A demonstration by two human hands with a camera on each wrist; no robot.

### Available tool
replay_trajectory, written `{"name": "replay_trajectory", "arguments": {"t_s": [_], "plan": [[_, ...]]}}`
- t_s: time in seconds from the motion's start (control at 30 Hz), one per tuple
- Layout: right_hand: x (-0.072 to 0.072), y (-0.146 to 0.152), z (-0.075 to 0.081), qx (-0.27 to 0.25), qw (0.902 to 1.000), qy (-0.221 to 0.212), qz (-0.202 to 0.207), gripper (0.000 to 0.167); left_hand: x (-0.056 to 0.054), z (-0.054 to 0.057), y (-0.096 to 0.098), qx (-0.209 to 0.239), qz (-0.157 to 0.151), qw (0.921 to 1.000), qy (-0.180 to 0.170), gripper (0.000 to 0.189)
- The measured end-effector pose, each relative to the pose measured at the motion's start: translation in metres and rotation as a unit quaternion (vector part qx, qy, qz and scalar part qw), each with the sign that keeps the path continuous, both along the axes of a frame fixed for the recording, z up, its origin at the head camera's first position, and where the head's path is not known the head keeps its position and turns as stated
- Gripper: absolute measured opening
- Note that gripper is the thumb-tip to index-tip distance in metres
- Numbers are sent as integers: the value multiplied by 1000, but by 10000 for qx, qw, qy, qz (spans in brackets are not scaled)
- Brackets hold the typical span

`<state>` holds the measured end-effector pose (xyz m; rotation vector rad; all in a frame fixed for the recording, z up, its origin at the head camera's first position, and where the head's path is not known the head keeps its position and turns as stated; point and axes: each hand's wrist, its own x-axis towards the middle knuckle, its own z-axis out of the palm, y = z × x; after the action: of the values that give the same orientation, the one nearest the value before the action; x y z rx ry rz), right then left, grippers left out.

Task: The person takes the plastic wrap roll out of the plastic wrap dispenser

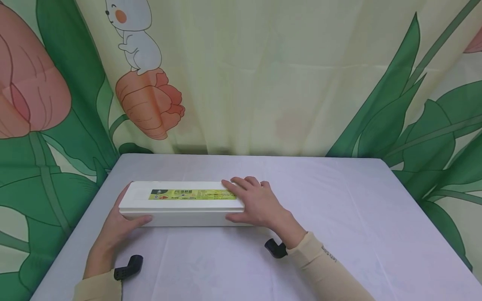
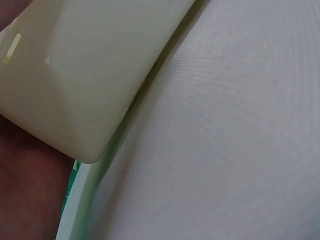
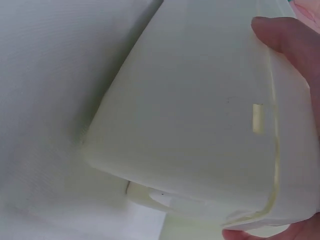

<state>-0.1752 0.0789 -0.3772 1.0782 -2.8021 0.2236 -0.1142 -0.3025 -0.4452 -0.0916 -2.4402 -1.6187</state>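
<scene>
A long white cling film box (image 1: 180,205) with a yellow-green printed label (image 1: 192,195) lies crosswise on the table, lid side up. My left hand (image 1: 116,228) grips its left end, thumb along the front and the other fingers hidden behind. At the other end, my right hand (image 1: 260,205) spans the lid, its thumb on the front face and fingers spread over the top. The right wrist view shows the thumb (image 3: 287,40) near the lid seam of the box (image 3: 185,110), with fingertips at the far side. The left wrist view shows the box's rounded end (image 2: 90,90) beside my palm.
A white cloth covers the table (image 1: 320,200). Behind it hangs a curtain (image 1: 256,83) printed with leaves, flowers and a small white animal. Black wrist cameras (image 1: 129,267) stick out from both wrists close to the tabletop.
</scene>
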Motion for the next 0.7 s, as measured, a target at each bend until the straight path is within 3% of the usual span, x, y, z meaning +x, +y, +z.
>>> {"name": "replay_trajectory", "arguments": {"t_s": [0.2, 0.43, 0.7], "plan": [[-1, 3, -1, -172, 9998, 116, -12, 83, 0, 0, 2, -66, 40, 10000, 6, 114], [-1, 11, 5, -477, 9985, 237, -119, 83, 3, 6, 5, -199, 339, 9970, -669, 103], [0, 35, 11, -895, 9944, 331, -458, 84, -3, 10, 7, -108, 455, 9971, -607, 99]]}}
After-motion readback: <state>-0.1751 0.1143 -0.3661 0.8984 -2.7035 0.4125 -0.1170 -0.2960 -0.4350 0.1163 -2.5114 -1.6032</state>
